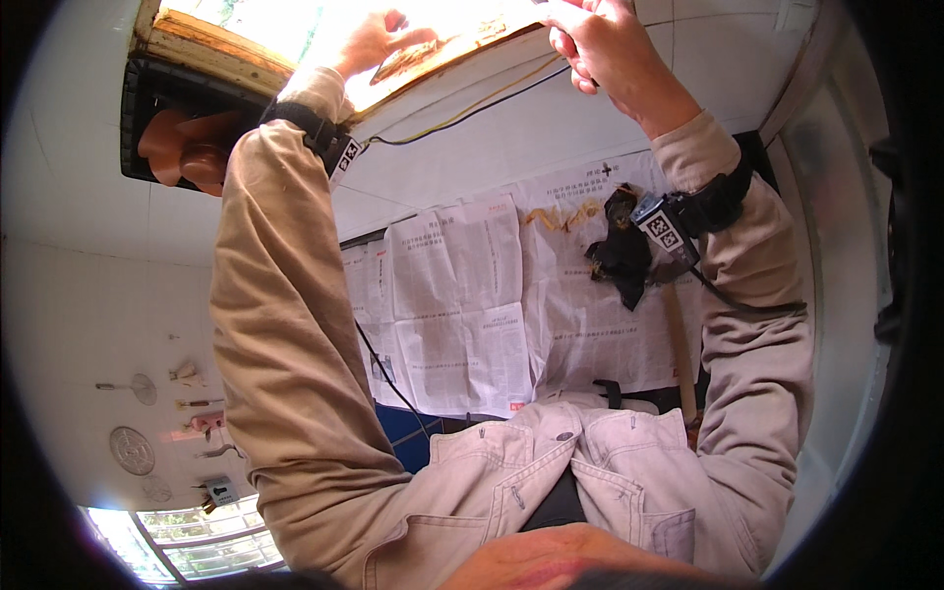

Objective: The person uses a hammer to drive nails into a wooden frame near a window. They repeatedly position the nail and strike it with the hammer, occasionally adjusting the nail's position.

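Note:
My left hand point(380, 40) is raised at a wooden window frame point(435, 63), its fingers bent near a split, rough strip of the wood. Whether it holds anything is lost in the glare. At the upper right, my right hand point(601, 44) is curled around a slim object at the frame's right end; most of that object is hidden by the fingers and the picture's edge. Each forearm bears a strapped device with a printed marker. Below the arms, newspaper sheets point(457, 295) cover a surface, and a crumpled black piece point(623, 251) lies on them beside yellowish shreds point(564, 216).
A fan with brown blades point(199, 151) is set in the wall beside my left forearm. Yellow and black wires point(464, 114) run under the frame. Strainers point(133, 450) and other utensils hang at the lower left. A wooden handle point(680, 354) stands near my right sleeve.

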`<move>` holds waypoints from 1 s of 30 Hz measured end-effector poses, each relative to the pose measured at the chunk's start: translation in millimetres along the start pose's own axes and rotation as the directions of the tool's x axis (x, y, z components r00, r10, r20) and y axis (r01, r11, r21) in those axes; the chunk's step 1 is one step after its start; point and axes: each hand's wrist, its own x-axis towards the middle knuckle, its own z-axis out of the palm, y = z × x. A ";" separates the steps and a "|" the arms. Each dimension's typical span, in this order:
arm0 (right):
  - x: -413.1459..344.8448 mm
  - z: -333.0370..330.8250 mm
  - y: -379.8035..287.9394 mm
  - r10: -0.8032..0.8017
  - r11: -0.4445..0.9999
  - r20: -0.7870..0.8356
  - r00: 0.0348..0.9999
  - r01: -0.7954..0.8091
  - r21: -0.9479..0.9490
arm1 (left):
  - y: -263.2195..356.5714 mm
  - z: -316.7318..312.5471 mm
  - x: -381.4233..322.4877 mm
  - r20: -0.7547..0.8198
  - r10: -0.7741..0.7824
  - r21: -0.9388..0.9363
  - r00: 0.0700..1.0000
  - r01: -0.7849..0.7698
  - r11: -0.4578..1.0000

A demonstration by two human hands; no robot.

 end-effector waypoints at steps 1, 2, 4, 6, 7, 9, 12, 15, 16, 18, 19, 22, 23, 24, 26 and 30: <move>1.9 0.3 -0.2 0.024 1.000 -0.027 0.999 -0.024 -0.008 | -1.2 -1.8 1.0 0.025 -0.009 0.053 1.000 0.008 0.999; 4.5 0.2 1.3 -0.288 0.898 0.017 0.957 0.276 -0.342 | -2.4 -2.5 1.2 0.050 -0.020 0.105 0.999 0.015 0.994; 13.4 -3.6 8.8 -0.679 0.182 0.376 0.630 0.641 -0.745 | -5.0 -4.0 1.0 0.062 -0.028 0.113 0.998 0.021 0.993; 29.1 5.4 29.5 -0.477 0.795 -0.049 0.878 0.406 -0.451 | -6.6 -7.3 1.5 0.094 -0.033 0.131 0.995 0.021 0.991; 37.3 14.0 42.6 -0.257 0.958 -0.192 0.947 0.223 -0.181 | -6.7 -8.7 0.2 0.106 -0.034 0.142 0.994 0.019 0.990; 59.2 15.5 58.0 -0.680 -0.303 0.515 0.521 0.441 -0.845 | -4.1 -12.1 -0.8 0.131 -0.029 0.166 0.991 0.007 0.986; 69.3 24.4 67.7 -0.725 0.198 0.242 0.645 0.532 -0.823 | 3.4 -18.1 -7.2 0.109 -0.036 0.065 0.993 0.029 0.997; 59.8 26.9 50.8 -0.621 0.142 0.211 0.754 0.374 -0.917 | 12.7 -23.5 -9.8 0.126 -0.051 0.132 0.991 0.035 0.991; 52.9 25.7 42.3 -0.244 -0.211 0.444 0.862 0.400 -0.892 | 15.2 -23.8 -10.7 0.159 -0.050 0.116 0.986 0.032 0.993; 33.4 24.5 32.2 -0.236 0.680 0.161 0.958 0.281 -0.678 | 18.4 -23.4 -12.4 0.221 -0.031 0.079 0.975 0.014 0.997; 25.9 24.0 28.8 -0.135 0.941 0.054 0.989 0.145 -0.306 | 19.0 -22.9 -12.5 0.161 -0.039 0.094 0.986 0.024 0.995; 24.2 23.4 19.0 -0.227 0.962 -0.072 0.971 0.212 -0.173 | 18.1 -21.2 -13.4 0.067 -0.022 0.093 0.998 0.015 0.996; 25.5 19.8 16.4 -0.559 0.534 0.223 0.798 0.553 -0.639 | 16.6 -21.1 -13.9 0.087 -0.037 0.110 0.996 0.027 0.994; 26.3 15.8 14.8 -0.764 -0.165 0.468 0.444 0.567 -0.807 | 15.2 -20.2 -13.5 0.107 -0.049 0.125 0.993 0.036 0.991; 27.0 7.8 13.4 -0.744 -0.006 0.444 0.499 0.660 -0.751 | 12.2 -19.2 -13.9 0.102 -0.052 0.136 0.993 0.037 0.990; 29.4 4.8 23.5 -0.535 0.412 0.295 0.792 0.549 -0.727 | 8.8 -17.9 -16.6 0.045 -0.019 0.083 0.999 0.016 0.996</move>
